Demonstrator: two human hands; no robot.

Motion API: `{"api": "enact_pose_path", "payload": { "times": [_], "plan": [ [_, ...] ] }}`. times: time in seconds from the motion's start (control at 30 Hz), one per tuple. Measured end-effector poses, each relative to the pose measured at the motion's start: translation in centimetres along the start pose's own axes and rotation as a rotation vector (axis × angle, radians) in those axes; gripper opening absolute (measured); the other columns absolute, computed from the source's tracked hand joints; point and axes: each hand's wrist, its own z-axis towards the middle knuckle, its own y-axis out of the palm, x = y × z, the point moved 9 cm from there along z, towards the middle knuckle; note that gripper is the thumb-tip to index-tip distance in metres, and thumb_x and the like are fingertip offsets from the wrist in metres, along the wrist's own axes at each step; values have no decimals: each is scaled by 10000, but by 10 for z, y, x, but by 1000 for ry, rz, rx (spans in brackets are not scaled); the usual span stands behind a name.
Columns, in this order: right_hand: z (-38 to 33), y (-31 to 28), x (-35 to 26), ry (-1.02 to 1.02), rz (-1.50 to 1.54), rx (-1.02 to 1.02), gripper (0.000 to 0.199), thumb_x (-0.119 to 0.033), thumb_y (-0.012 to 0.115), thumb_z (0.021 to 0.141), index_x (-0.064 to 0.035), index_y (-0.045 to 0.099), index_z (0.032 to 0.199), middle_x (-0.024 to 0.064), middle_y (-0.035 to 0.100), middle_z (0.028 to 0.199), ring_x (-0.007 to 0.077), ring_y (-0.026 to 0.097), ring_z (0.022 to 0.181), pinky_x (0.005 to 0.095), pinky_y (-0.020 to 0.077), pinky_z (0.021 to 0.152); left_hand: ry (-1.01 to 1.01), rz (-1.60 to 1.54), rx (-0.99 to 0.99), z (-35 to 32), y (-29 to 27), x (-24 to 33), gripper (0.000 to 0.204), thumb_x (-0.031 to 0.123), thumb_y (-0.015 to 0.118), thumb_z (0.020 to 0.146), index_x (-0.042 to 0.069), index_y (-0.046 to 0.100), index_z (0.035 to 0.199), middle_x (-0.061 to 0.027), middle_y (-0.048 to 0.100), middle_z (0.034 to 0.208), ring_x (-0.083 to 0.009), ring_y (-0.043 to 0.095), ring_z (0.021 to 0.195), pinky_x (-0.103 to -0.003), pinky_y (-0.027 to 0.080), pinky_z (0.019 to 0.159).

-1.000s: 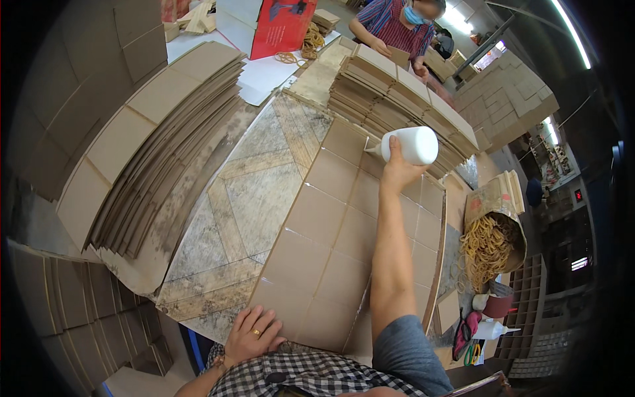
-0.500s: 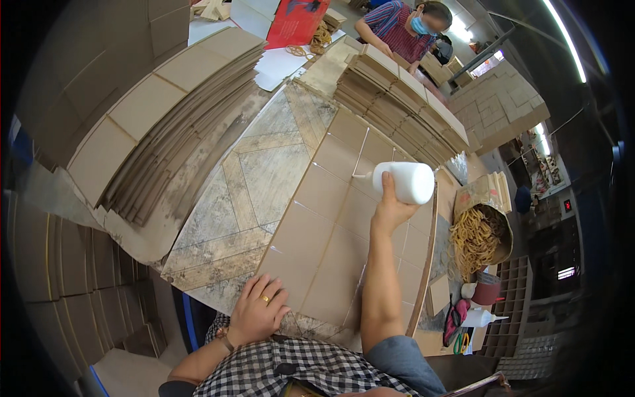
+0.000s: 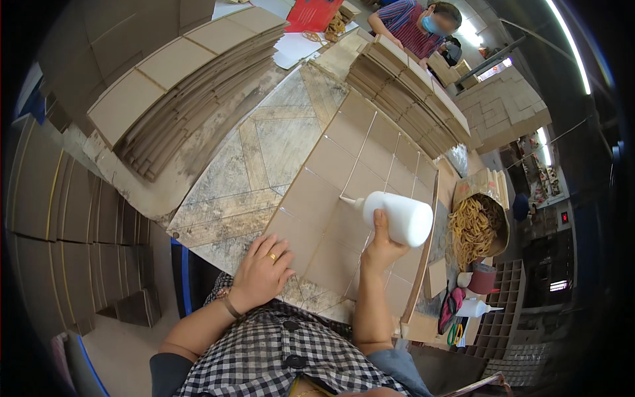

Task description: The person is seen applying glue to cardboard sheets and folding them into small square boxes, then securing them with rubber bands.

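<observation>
Over a flat brown board of squares (image 3: pixel 331 228), the right hand (image 3: pixel 383 256) has its grip wrapped around a fat white plastic bottle (image 3: pixel 402 218). The left hand (image 3: pixel 260 274) touches the board's edge, fingers slightly apart.

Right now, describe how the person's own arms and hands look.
The ungloved left hand wears a gold-coloured ring and brownish wristband below a short dark-grey fabric sleeve. The ungloved right hand shows no wristband; its short fabric sleeve is blue-grey.
</observation>
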Motion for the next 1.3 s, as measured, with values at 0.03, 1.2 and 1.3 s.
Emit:
{"api": "enact_pose_path", "payload": {
  "times": [0.03, 1.2, 1.3],
  "plan": [
    [-8, -4, -4, 7, -15, -9, 412, -8, 762, 734, 44, 563, 1091, 123, 620, 1026, 216, 607, 929, 347, 493, 849, 3, 1, 14, -1, -1, 0, 321, 191, 694, 733, 32, 613, 1000, -147, 575, 1117, -354, 475, 1137, -465, 349, 1015],
    [-64, -182, -5, 490, 467, 172, 537, -259, 665, 850, -67, 422, 1288, 137, 539, 1239, 330, 545, 1120, 550, 475, 896, -23, 9, 47, -4, 0, 0, 311, 196, 711, 734, 56, 637, 1001, -119, 589, 1137, -350, 481, 1154, -466, 366, 1003],
    [-47, -221, 14, 538, 618, 305, 535, -292, 670, 848, -105, 431, 1288, 142, 552, 1234, 349, 564, 1097, 595, 498, 824, -46, 12, 19, -1, 4, -1, 317, 181, 711, 717, 40, 631, 990, -122, 583, 1131, -355, 472, 1150, -467, 358, 1002]
  ]
}}
